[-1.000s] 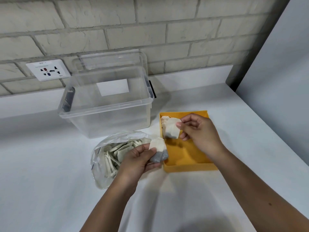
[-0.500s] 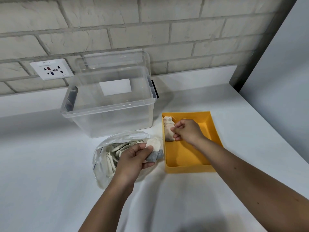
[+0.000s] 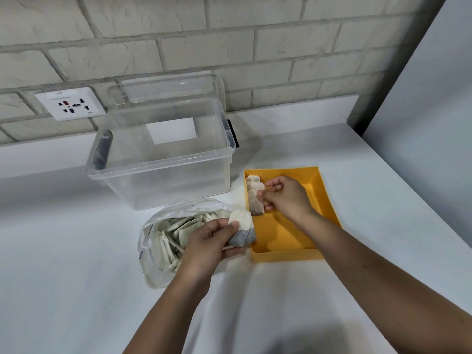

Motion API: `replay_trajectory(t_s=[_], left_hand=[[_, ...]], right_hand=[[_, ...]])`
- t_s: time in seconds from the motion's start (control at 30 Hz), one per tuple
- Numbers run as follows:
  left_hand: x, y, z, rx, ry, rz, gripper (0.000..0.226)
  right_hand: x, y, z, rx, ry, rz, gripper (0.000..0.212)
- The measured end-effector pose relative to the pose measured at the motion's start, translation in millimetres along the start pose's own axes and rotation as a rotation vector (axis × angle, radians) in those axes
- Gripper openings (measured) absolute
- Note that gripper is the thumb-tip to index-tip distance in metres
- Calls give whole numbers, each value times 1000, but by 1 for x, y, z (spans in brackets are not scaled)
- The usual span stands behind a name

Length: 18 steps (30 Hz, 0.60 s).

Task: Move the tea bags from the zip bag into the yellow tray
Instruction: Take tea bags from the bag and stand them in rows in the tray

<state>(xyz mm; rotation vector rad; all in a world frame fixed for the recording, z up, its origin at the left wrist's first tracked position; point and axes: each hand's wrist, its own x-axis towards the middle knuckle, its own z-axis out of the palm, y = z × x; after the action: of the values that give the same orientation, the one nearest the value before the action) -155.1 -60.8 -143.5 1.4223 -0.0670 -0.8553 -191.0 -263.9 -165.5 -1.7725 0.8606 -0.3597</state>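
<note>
A clear zip bag (image 3: 155, 254) lies open on the white counter with several pale tea bags inside. My left hand (image 3: 209, 241) is over its mouth and pinches one tea bag (image 3: 242, 227), white on top and grey below, beside the yellow tray's left wall. The yellow tray (image 3: 316, 200) sits to the right of the bag. My right hand (image 3: 286, 195) is inside the tray at its left wall, fingers curled on a tea bag (image 3: 255, 198) that stands against other tea bags there.
A clear plastic tub (image 3: 158, 159) with its lid propped behind stands against the brick wall, just behind the zip bag. A wall socket (image 3: 70, 104) is at the left. A grey panel (image 3: 421, 103) borders the counter on the right.
My right hand has gone down into the tray with its tea bag, from above the tray to its left wall. My left hand has stayed over the zip bag with its tea bag.
</note>
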Motion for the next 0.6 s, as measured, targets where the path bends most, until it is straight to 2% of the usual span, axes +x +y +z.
replay_trajectory(t_s=[0.07, 0.13, 0.27, 0.4, 0.6], left_hand=[[-1, 2, 1, -43, -13, 13, 12], [-2, 4, 4, -102, -26, 8, 12], [-4, 10, 8, -163, -27, -12, 13], [-9, 11, 13, -98, -33, 12, 13], [-10, 14, 3, 0, 38, 58, 15]], right_hand=[[-17, -12, -7, 93, -17, -21, 20], [-36, -23, -13, 205, -126, -15, 18], [-60, -30, -19, 192, -318, -36, 15], [-68, -29, -22, 77, -316, -92, 5], [-59, -19, -30, 16, -245, -110, 6]])
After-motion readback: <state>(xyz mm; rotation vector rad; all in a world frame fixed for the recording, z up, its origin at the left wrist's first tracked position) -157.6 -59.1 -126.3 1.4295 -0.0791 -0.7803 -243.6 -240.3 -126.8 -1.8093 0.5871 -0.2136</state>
